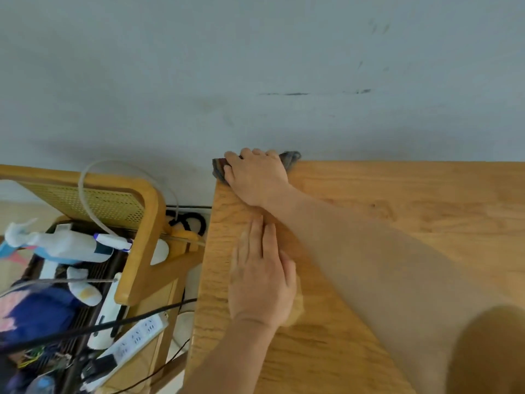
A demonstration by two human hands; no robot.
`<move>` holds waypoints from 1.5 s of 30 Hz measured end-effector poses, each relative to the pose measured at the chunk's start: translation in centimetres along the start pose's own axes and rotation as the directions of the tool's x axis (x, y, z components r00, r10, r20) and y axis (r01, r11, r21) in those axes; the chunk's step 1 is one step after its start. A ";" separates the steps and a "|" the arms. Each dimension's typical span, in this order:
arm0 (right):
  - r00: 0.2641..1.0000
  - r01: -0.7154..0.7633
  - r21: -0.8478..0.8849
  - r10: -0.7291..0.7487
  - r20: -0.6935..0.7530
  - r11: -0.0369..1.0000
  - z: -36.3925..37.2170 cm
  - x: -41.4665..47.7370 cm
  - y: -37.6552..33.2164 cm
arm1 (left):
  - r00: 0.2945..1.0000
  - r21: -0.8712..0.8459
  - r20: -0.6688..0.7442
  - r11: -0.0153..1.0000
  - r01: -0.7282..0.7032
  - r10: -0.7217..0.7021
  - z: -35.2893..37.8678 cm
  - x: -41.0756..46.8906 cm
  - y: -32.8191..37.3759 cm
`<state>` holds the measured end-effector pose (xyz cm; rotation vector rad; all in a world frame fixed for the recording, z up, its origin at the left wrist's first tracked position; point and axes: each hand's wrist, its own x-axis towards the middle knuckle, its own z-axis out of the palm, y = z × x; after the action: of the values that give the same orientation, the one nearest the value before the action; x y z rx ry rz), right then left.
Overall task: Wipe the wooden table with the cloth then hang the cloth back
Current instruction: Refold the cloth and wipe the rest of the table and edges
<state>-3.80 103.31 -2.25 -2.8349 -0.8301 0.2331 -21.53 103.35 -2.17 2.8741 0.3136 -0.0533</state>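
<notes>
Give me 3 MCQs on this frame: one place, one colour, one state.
1. Where is the cloth?
A. far-left corner of the wooden table
B. on the chair
C. hanging on the wall

2. What colour is the wall?
A. red
B. pale grey
C. black

3. How is the left hand?
A. holding a bottle
B. fisted in the air
C. flat on the tabletop

Answers:
1 A, the right hand presses it at that corner.
2 B, plain grey with dark scuffs.
3 C, palm down, fingers extended.
</notes>
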 end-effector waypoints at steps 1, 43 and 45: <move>1.000 0.015 0.007 -0.015 0.015 1.000 0.0 0.9 -0.2 | 1.000 0.009 -0.004 1.000 -0.004 0.004 0.1 0.1 -0.2; 0.910 -0.411 0.034 0.412 -0.036 0.911 -2.4 -16.9 12.8 | 0.994 0.054 0.066 0.995 -0.086 0.082 0.4 -1.0 5.7; 0.948 -0.316 -0.022 0.315 -0.039 0.949 -2.9 -17.2 14.6 | 0.988 -0.017 0.059 0.989 -0.144 0.145 1.3 -1.5 10.5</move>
<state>-9.99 81.45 -0.83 -2.9770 -0.3696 0.2137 -20.68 92.81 -0.77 2.8670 0.0927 -0.1100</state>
